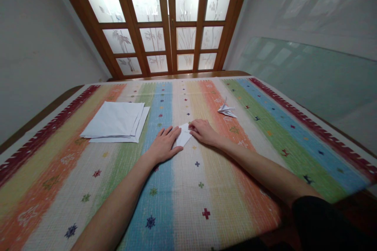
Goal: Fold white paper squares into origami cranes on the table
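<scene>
A small folded piece of white paper (184, 135) lies on the striped tablecloth between my hands. My left hand (165, 144) rests flat over its left side, fingers stretched out and thumb along the near edge. At the paper's right corner, the bent fingers of my right hand (204, 131) pinch or press its edge; the fingertips are partly hidden. Farther right stands a folded white paper crane (226, 110), apart from both hands.
To the left lies a stack of white paper sheets (114, 120). A striped tablecloth (188, 180) covers the table. Beyond the far edge is a wooden door with frosted panes (153, 41). A glass panel (309, 78) leans along the right wall.
</scene>
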A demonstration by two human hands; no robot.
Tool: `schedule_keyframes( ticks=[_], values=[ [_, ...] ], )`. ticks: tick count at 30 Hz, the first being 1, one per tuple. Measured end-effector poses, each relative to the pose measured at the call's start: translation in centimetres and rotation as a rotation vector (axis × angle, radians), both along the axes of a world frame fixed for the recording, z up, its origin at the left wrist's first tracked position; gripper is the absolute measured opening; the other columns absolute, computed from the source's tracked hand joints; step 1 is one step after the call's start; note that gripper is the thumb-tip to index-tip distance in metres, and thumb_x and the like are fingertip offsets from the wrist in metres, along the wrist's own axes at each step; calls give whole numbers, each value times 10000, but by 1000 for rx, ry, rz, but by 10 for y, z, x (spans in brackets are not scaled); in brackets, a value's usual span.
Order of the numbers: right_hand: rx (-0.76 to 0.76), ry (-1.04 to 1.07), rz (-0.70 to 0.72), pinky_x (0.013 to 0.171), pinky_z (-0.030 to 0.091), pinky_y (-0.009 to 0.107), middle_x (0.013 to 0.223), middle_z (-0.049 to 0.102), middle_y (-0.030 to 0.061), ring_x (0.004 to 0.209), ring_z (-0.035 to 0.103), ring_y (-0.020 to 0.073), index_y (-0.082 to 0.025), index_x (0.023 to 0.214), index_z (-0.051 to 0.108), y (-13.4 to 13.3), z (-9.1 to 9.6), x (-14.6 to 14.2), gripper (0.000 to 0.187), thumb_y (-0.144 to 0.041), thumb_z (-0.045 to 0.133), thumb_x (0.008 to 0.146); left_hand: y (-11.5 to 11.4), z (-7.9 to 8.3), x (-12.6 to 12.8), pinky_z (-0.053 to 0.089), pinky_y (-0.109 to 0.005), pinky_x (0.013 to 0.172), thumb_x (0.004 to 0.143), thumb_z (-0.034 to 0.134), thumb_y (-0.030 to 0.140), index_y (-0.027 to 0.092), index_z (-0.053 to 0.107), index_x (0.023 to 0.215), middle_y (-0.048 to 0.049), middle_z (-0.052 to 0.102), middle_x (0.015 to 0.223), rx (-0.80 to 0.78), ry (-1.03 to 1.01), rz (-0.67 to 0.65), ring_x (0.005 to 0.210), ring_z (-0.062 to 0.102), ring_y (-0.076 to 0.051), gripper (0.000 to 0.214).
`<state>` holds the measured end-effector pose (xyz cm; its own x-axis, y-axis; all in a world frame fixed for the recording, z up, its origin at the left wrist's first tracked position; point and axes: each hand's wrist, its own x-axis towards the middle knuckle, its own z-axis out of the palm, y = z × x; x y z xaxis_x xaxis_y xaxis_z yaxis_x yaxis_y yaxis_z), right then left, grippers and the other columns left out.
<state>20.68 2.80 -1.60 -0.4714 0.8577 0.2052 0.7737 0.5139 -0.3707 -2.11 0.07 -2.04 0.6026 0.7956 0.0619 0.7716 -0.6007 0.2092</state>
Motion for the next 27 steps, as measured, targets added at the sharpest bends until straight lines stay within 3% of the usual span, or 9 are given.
schedule_keyframes(
  ticks=[5,7,11,14,17,20,22,27],
  values=[
    [-66,143,158,882,389,376,1111,658,118,982,572,234,-155,1320,508,-5,0,-6,602,-142,651,735,1,-3,0,249,-520,1146,872,538,515,134,268,1489,-179,419,1494,8,-28,23,1425,306,-330,774],
    [-55,140,159,856,396,364,1023,679,102,927,581,223,-154,1276,554,-6,0,-5,545,-127,645,739,2,-5,0,250,-523,1145,862,546,537,140,253,1497,-181,419,1493,10,-39,29,1423,310,-332,805],
    [69,59,255,821,385,353,893,706,79,883,601,213,-185,906,703,-8,-4,4,155,-119,590,823,2,-5,-1,249,-524,1148,839,560,586,139,233,1508,-193,383,1512,1,-50,34,1424,306,-337,869],
    [150,10,348,814,391,351,906,729,70,877,627,202,-205,875,722,-10,-8,13,192,-111,555,864,1,-3,-1,227,-543,1153,815,591,600,194,283,1499,-172,261,1576,40,-56,-4,1444,251,-349,853],
    [194,-21,407,840,414,354,969,741,65,913,652,195,-231,926,729,-12,-10,18,209,-145,541,898,-1,0,0,171,-571,1165,830,604,539,288,477,1388,-88,208,1606,110,-63,-107,1467,177,-345,625],
    [210,-34,437,855,439,355,1016,744,69,961,664,195,-235,943,728,-11,-11,21,212,-160,532,910,-2,3,0,144,-578,1172,854,579,496,257,668,1122,-69,314,1567,182,-59,-145,1460,190,-341,371],
    [214,-37,438,871,454,360,1017,748,78,977,670,196,-222,930,728,-9,-11,23,228,-142,516,910,-1,4,-1,150,-577,1173,865,563,479,225,697,984,-89,412,1509,230,-63,-110,1433,256,-341,310],
    [184,-47,364,907,470,368,1053,741,110,962,684,202,-197,938,727,-5,-14,34,248,-115,496,893,4,5,-6,282,-535,1125,901,523,335,208,674,958,-95,655,1234,200,-97,-75,1313,458,-298,206]
  ],
)
